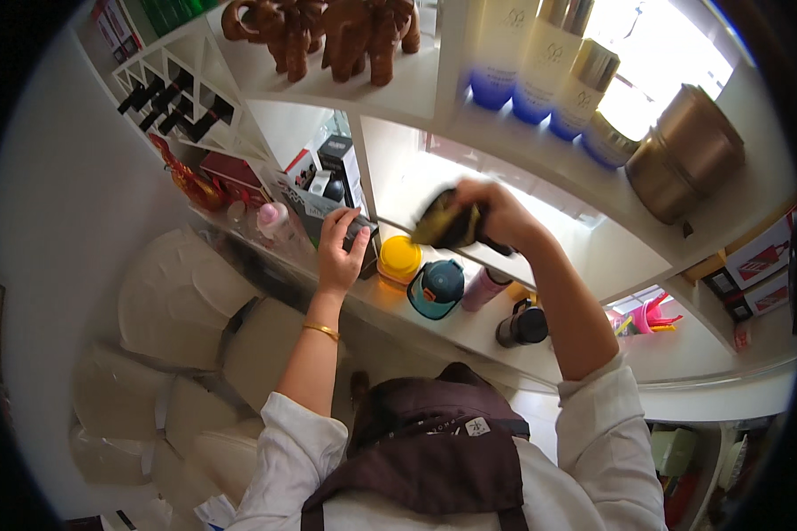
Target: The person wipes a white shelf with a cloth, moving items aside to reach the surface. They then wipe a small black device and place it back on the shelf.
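My right hand (498,212) grips a bunched black and yellow cloth (448,222), blurred, at the opening of a bright white shelf compartment (405,156). At the corner of an open grey box (305,209), my left hand (342,249) has its thumb and fingers around a dark edge; whether it grips that edge is unclear. Small items and a black-and-white carton (340,162) stand in the grey box. Below the cloth are a jar with a yellow lid (400,257), a teal-lidded bottle (438,285), a pink tumbler (486,289) and a black-lidded mug (523,324).
Carved wooden elephants (365,40), cosmetic bottles (538,66) and a copper-coloured pot (687,152) stand on the upper shelf. A pink-capped bottle (279,222) is left of the grey box. Plastic-wrapped cream chairs (173,299) crowd the lower left.
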`<action>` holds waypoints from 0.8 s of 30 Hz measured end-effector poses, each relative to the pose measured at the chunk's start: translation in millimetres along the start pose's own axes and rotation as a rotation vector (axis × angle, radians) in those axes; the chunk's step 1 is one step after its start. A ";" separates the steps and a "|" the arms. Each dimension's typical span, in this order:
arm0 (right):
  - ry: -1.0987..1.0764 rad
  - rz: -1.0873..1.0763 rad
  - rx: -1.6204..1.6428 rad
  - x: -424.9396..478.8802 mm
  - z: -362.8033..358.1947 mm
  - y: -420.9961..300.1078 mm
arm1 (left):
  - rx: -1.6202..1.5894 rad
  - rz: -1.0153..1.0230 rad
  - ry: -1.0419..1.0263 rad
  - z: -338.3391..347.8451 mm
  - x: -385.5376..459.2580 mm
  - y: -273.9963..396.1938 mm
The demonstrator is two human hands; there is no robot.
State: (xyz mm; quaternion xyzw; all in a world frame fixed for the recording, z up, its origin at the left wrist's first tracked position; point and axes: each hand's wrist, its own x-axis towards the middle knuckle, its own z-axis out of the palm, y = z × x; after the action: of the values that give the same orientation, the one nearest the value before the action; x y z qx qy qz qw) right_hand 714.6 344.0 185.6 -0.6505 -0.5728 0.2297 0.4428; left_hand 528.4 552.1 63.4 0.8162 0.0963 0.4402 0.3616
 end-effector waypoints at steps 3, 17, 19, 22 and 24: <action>0.067 -0.056 0.044 46.7 32.2 -24.3 | -0.030 -0.007 -0.024 -0.9 -3.9 -9.0; 0.989 -0.088 1.495 129.4 23.0 78.4 | -0.015 0.031 -0.082 -0.4 -2.9 -11.1; 1.008 -0.062 1.488 151.8 32.5 72.9 | -0.070 0.011 -0.069 4.5 -2.1 -9.8; 0.777 -0.117 1.566 148.0 44.7 70.5 | -0.029 0.048 -0.076 1.3 -0.5 -11.0; 0.718 -0.110 1.529 144.2 63.2 64.6 | -0.010 0.040 -0.073 -2.0 -3.9 -14.7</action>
State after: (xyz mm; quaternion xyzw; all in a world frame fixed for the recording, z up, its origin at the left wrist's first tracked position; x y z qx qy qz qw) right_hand 733.0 503.7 129.7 -0.1767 -0.1152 0.3115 0.9265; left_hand 526.9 561.9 51.7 0.8316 0.0643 0.4179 0.3601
